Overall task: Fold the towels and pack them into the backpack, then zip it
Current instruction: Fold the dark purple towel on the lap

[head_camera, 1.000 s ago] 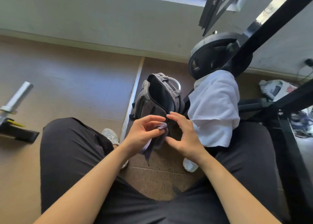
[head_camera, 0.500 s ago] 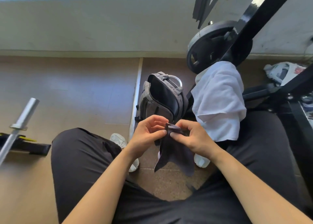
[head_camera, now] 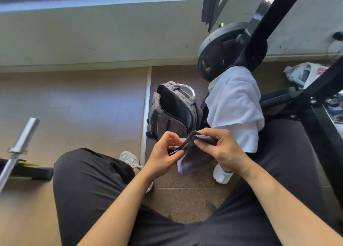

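I sit with both hands raised between my knees, holding a small grey towel (head_camera: 194,155). My left hand (head_camera: 163,155) pinches its near corner, and my right hand (head_camera: 220,149) grips the folded upper edge; the rest hangs down. Just beyond my hands a grey backpack (head_camera: 167,119) stands on the floor, its main compartment unzipped and gaping dark. A white towel (head_camera: 235,106) is draped over my right knee, right of the backpack.
A black rack frame (head_camera: 278,9) and a weight plate (head_camera: 219,60) stand close at the right. A steel barbell end (head_camera: 22,141) lies at the left on the wooden floor. My white shoes (head_camera: 130,159) rest on the rubber mat; a plastic bag (head_camera: 304,73) lies far right.
The grey towel, hanging loose half a second ago, is now doubled over, its top edge bunched under my right hand. My head has tipped, shifting the view slightly.
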`<state>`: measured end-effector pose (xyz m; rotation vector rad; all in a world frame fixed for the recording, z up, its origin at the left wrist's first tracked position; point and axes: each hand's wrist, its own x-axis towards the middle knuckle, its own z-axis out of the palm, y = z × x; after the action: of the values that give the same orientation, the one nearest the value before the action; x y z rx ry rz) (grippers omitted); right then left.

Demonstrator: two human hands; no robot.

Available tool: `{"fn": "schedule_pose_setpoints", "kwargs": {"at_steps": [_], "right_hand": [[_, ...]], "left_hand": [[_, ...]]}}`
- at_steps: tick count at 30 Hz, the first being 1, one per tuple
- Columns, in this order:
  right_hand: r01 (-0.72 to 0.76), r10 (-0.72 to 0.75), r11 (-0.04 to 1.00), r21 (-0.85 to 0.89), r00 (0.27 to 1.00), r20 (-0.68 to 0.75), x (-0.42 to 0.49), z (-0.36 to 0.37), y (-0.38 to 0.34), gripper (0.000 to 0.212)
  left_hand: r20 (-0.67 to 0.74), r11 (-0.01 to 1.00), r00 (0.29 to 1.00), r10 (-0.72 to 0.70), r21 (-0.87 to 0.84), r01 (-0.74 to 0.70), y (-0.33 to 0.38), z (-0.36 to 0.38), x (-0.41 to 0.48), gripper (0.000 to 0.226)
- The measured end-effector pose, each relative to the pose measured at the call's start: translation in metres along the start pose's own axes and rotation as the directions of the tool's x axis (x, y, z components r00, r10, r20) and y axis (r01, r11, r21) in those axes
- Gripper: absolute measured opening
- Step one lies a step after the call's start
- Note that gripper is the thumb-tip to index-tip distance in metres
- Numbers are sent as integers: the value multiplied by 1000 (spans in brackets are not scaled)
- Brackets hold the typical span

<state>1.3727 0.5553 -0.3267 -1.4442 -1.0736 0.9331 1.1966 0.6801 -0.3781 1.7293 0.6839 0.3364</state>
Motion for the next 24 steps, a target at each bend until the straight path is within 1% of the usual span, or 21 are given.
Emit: {"fn": "schedule_pose_setpoints", "kwargs": {"at_steps": [2,3,5,6,8,9,11,12,14,16,18,19,21,22,24], "right_hand": [[22,-21,999,-28,1000,16,-2,-3,-1,9],[32,-31,999,-35,999,19,-2,-5,0,9],[33,-32,999,-8,999,23,-4,-5,-3,12],[34,-34,999,18,999,22,-4,-5,-6,19],[48,-48,997,58,999,-1,-3,-5,-10,38],[49,-48,995,87,999,-24,-3,-5,-11,36],[42,-26,984,173,995,-95,-3,-5,-12,17],[39,-9,978,206,990,-142,-3,-6,-12,11],[41,17,976,215,965,-261,-1,-6,-8,13],[33,30,985,170,933,-359,2,-8,-5,9],[1,23,998,56,907,-420,5,-10,1,6],[-22,14,1000,-14,895,-445,6,-12,4,5],[-75,7,990,-123,876,-482,7,-17,10,11],[-103,14,982,-156,871,-490,7,-20,12,12],[-160,20,958,-238,865,-501,8,-22,15,11]], "left_hand": [[33,997,999,-31,76,28,-4,0,1,36],[54,989,997,-48,140,40,-10,-1,3,33],[98,954,991,-95,292,63,-21,0,5,20],[123,933,984,-127,352,77,-25,1,5,16],[165,908,967,-195,404,114,-26,4,3,7],[174,898,958,-226,420,135,-27,5,3,7],[170,876,946,-277,449,176,-28,3,2,17],[157,858,944,-289,481,183,-28,2,2,22],[130,816,945,-301,547,184,-29,-1,3,32],[127,797,935,-332,568,206,-30,-3,2,39],[111,792,934,-341,570,221,-31,-7,1,38],[84,791,943,-322,571,219,-33,-11,3,30],[-48,830,965,-257,500,246,-35,-20,6,16],[-138,872,958,-251,397,285,-33,-23,7,13],[-285,935,911,-298,103,338,-27,-30,8,7]]}}
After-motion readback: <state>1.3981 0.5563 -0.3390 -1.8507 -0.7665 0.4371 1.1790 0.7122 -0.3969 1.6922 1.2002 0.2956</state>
